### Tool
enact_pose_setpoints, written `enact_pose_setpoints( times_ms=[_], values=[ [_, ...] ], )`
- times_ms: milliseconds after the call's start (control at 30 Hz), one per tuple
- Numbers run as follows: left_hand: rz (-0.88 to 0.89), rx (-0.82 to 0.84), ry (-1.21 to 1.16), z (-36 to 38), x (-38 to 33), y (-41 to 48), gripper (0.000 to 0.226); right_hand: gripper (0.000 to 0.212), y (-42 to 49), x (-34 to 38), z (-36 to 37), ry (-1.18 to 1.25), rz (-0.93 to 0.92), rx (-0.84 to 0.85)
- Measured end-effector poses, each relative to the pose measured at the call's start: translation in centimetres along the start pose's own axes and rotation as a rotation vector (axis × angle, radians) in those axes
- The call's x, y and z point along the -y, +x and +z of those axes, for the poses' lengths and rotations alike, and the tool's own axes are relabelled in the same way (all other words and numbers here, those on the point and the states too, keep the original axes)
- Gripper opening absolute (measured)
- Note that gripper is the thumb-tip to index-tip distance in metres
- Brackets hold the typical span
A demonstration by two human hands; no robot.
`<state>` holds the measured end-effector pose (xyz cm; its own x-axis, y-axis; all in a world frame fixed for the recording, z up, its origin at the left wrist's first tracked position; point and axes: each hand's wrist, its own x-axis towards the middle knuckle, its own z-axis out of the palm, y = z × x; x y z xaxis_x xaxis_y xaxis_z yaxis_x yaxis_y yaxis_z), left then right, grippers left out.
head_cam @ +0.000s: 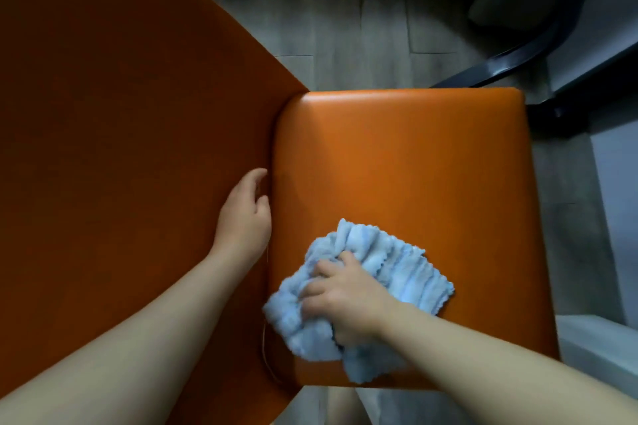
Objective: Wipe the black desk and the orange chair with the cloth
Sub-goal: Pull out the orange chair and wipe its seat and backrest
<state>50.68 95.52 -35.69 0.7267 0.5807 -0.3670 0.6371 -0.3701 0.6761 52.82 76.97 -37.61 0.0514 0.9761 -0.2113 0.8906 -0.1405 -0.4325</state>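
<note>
Two hands: right (pixel 341 300) clutching one blue cloth (pixel 397 266) on one orange chair (pixel 431 155), left (pixel 247 217) relaxed.

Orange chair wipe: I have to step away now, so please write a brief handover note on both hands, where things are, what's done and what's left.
Right hand: its grip bunches the light blue cloth against the near-left part of the seat.
Left hand: open, resting on the backrest beside the seat seam.
Done: cannot tell how much of the seat has been wiped.
Left: rest of the seat, the backrest; the desk's state is not shown here.
</note>
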Motion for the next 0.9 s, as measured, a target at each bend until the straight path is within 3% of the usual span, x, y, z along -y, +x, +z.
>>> enact_pose_setpoints(
  times_ms=[133,167,233,300,400,467,500,533,633,733,833,900],
  values=[
    [0.045,0.144,0.200,0.6,-0.1,-0.3,0.048,0.038,0.9,-4.9,-5.0,0.007,0.512,-0.452],
    [0.034,0.166,0.219,0.8,-0.2,-0.3,0.048,0.041,1.5,-6.5,-6.5,-0.038,0.666,-0.427],
    [0.017,0.214,0.257,1.2,-0.2,-0.3,0.049,0.052,2.0,-9.0,-7.5,-0.021,0.810,-0.187],
    [0.062,0.255,0.344,1.5,-0.1,-0.3,0.050,0.059,1.2,-8.7,-5.9,0.027,0.818,-0.058],
    [0.148,0.316,0.478,2.0,-0.3,-0.7,0.056,0.044,-1.2,-3.8,-2.8,0.014,0.537,-0.086],
    [0.177,0.365,0.574,2.6,-0.6,-1.2,0.061,0.038,-2.2,-2.9,-2.0,0.094,0.373,0.053],
    [0.185,0.376,0.609,3.0,-0.8,-1.3,0.063,0.042,-2.3,-3.7,-2.7,0.115,0.380,0.082],
    [0.183,0.377,0.632,3.2,-1.2,-1.3,0.065,0.047,-2.1,-4.6,-3.8,0.151,0.430,0.030],
    [0.182,0.360,0.664,3.8,-2.4,0.5,0.073,0.040,-0.5,-10.7,-9.1,0.088,0.769,-0.445],
    [0.113,0.373,0.629,4.6,-4.5,3.2,0.080,0.023,0.8,-17.7,-12.8,0.010,1.136,-0.357],
    [-0.018,0.378,0.489,5.6,-6.6,5.6,0.089,0.044,0.8,-18.6,-10.6,0.096,1.203,-0.235],
    [-0.055,0.406,0.443,6.3,-7.0,6.2,0.096,0.044,-0.5,-15.1,-6.5,0.082,1.139,-0.287]
  ],
)
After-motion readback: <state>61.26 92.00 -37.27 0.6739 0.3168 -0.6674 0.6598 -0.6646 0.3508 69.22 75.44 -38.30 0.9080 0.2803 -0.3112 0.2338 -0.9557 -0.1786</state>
